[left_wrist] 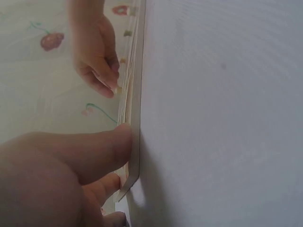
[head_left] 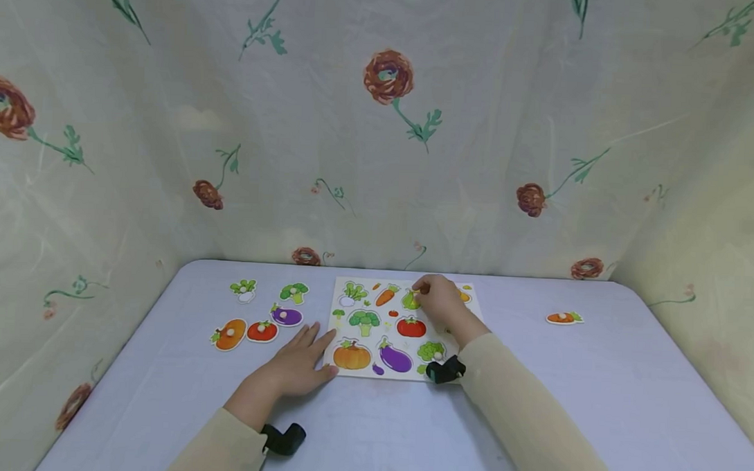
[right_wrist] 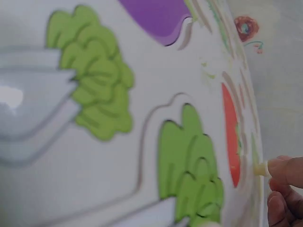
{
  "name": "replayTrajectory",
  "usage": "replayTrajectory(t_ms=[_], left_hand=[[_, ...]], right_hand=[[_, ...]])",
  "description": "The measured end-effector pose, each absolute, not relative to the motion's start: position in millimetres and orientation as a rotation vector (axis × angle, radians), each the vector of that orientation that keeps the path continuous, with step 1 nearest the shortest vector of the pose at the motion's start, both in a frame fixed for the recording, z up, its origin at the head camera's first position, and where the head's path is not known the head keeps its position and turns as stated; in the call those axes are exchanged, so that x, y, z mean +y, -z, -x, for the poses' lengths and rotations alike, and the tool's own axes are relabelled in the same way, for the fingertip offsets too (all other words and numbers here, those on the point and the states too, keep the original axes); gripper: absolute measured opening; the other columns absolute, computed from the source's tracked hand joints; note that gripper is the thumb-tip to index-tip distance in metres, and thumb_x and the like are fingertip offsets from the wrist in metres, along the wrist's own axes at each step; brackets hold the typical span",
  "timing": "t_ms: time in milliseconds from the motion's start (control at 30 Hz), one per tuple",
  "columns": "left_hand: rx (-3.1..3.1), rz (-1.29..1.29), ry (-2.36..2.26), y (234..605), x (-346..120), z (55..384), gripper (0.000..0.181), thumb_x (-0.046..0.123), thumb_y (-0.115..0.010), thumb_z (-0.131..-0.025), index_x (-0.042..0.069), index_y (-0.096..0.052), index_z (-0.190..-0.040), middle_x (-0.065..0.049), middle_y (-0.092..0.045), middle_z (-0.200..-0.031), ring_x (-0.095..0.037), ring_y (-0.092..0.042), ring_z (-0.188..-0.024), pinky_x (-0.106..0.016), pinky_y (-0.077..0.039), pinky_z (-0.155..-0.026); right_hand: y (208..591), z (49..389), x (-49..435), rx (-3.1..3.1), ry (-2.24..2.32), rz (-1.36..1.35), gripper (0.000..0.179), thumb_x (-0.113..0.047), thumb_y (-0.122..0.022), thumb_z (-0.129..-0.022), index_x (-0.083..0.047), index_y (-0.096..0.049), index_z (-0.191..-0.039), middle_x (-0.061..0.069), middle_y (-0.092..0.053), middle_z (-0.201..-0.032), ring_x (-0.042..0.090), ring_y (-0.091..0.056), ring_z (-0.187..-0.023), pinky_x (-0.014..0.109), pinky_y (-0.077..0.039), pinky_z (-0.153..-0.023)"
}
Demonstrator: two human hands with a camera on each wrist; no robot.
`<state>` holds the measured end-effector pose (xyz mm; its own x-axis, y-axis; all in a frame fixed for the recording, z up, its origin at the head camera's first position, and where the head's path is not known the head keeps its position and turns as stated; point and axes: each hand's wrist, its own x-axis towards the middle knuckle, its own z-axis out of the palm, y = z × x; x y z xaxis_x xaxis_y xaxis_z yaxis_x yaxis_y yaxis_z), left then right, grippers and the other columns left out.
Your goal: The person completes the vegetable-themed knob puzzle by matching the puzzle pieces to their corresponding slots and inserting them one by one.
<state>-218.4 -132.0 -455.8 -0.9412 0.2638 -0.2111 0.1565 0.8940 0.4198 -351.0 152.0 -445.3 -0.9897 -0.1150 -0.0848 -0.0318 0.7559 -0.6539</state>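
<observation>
A white vegetable puzzle board [head_left: 344, 283] lies flat on the table, printed with a pumpkin, an eggplant, a tomato and other vegetables. My left hand [head_left: 300, 361] is at its left edge with fingers spread; in the left wrist view, the thumb [left_wrist: 124, 144] presses the front side near the corner. Over the upper right part, my right hand [head_left: 440, 300] pinches the small knob [right_wrist: 260, 169] of a green pear-shaped puzzle piece [head_left: 411, 301] between thumb and finger. A cabbage piece [head_left: 431, 351] shows at lower right, close to the right wrist.
Left of the board are loose knobbed pieces: a turnip [head_left: 243, 290], broccoli [head_left: 295, 292], eggplant [head_left: 288, 317], tomato [head_left: 261, 331] and pumpkin [head_left: 229, 335]. One carrot piece [head_left: 564, 317] lies far right. A flowered curtain [head_left: 467, 162] hangs behind and beside the white table [head_left: 370, 436].
</observation>
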Motion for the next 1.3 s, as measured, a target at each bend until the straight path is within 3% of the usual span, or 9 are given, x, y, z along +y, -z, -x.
replayTrajectory(t_ms=[667,967,1300], left_hand=[[2.804,-0.325,-0.573,456.3,-132.3,218.1,0.073,0.046,-0.061,-0.096,0.018,-0.033,-0.158,-0.015,-0.018,-0.166,-0.036,-0.009,-0.153,-0.061,-0.02,-0.117],[2.799,-0.308,-0.567,459.8,-131.6,219.6,0.073,0.047,-0.06,-0.096,0.019,-0.032,-0.158,-0.014,-0.016,-0.166,-0.035,-0.008,-0.153,-0.06,-0.019,-0.118],[2.795,-0.296,-0.581,456.9,-131.5,218.2,0.073,0.046,-0.061,-0.096,0.019,-0.033,-0.158,-0.014,-0.016,-0.166,-0.035,-0.007,-0.153,-0.061,-0.019,-0.118]], right_hand=[[397.6,319.0,187.9,2.892,1.013,0.229,0.027,-0.014,-0.063,-0.098,0.0,-0.066,-0.122,0.018,-0.062,-0.117,0.034,-0.058,-0.108,0.045,-0.052,-0.089],[393.5,305.3,220.4,2.931,1.035,0.249,0.031,-0.02,-0.063,-0.1,0.0,-0.065,-0.123,0.019,-0.062,-0.118,0.034,-0.057,-0.105,0.045,-0.052,-0.086],[402.6,297.2,263.4,3.059,0.984,0.173,0.028,-0.02,-0.063,-0.1,0.0,-0.067,-0.119,0.02,-0.063,-0.113,0.032,-0.054,-0.097,0.037,-0.05,-0.074]])
